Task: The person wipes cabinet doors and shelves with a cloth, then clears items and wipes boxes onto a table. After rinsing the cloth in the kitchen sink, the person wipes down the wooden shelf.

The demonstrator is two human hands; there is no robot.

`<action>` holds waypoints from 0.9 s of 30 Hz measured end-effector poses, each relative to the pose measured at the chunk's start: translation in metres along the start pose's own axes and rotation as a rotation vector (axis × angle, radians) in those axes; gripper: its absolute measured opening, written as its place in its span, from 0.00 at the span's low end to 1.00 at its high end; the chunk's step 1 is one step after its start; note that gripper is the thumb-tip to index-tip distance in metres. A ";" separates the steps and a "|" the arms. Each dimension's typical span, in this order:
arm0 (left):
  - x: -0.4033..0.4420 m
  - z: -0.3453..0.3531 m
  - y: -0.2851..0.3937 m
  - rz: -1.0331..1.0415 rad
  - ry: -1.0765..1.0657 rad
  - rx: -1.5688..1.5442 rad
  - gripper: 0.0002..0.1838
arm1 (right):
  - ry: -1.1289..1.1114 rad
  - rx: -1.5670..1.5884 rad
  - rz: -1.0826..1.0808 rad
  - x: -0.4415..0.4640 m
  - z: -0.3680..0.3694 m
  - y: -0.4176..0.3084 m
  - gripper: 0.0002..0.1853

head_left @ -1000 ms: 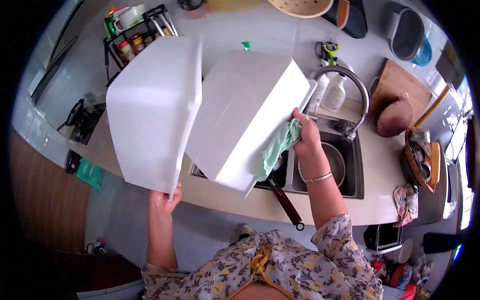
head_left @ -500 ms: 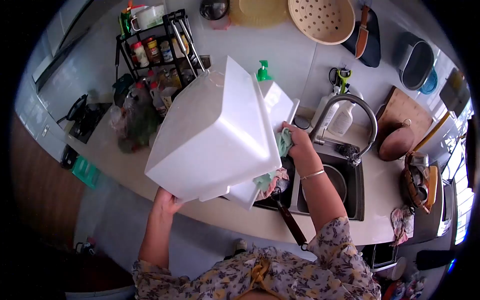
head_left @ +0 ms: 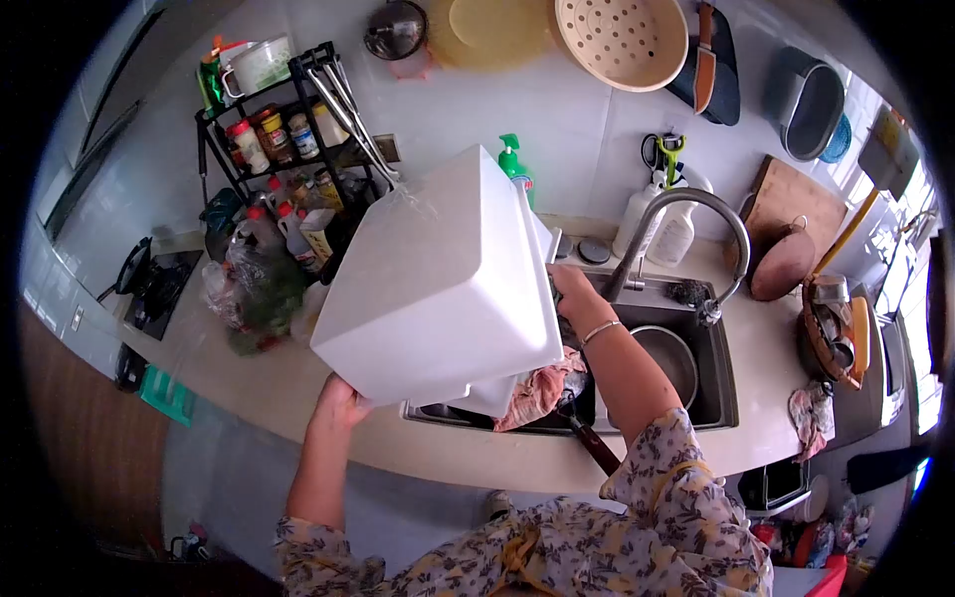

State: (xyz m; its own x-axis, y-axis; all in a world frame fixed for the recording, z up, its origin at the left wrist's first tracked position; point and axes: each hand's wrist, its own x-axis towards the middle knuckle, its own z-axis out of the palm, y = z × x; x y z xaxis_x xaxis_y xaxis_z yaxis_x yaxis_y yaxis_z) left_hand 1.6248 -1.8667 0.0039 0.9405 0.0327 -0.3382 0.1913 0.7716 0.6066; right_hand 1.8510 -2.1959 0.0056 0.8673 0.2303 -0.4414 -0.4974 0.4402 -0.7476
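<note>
A large white plastic bin (head_left: 428,279) is tilted over the counter and the left sink basin. My left hand (head_left: 341,401) grips its lower left edge, the fingers partly hidden beneath it. A second white bin (head_left: 487,396) shows behind and below the first, mostly covered by it. My right hand (head_left: 574,292) is closed at the right edge of the bins, its fingertips hidden behind them. A pinkish cloth (head_left: 537,396) lies at the left basin, beside a pan's dark handle (head_left: 595,447).
A curved faucet (head_left: 741,224) rises over the sink, with a metal bowl (head_left: 665,363) in the right basin. Bottles (head_left: 672,235) stand behind it. A black spice rack (head_left: 288,109) and plastic bags (head_left: 261,284) are at left. A basket (head_left: 831,328) sits at right.
The first bin has swung rightwards over the second, and the two now overlap closely. My left hand has moved with it. The green cloth by my right hand is no longer visible.
</note>
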 end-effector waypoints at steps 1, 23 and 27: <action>0.004 -0.003 -0.001 -0.013 0.000 0.000 0.17 | 0.013 0.003 0.002 0.006 -0.006 0.002 0.10; 0.034 -0.015 0.013 0.233 0.299 0.548 0.18 | 0.228 -0.507 0.020 0.011 -0.041 0.062 0.13; 0.031 -0.016 0.009 0.340 0.258 0.627 0.17 | 0.085 -0.487 0.010 0.002 -0.061 0.053 0.10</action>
State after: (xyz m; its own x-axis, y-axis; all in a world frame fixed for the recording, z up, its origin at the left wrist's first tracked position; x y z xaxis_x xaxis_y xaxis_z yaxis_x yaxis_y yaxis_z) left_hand 1.6510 -1.8482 -0.0122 0.8954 0.4114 -0.1703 0.0989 0.1891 0.9770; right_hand 1.8252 -2.2252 -0.0654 0.8678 0.1522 -0.4730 -0.4754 -0.0227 -0.8795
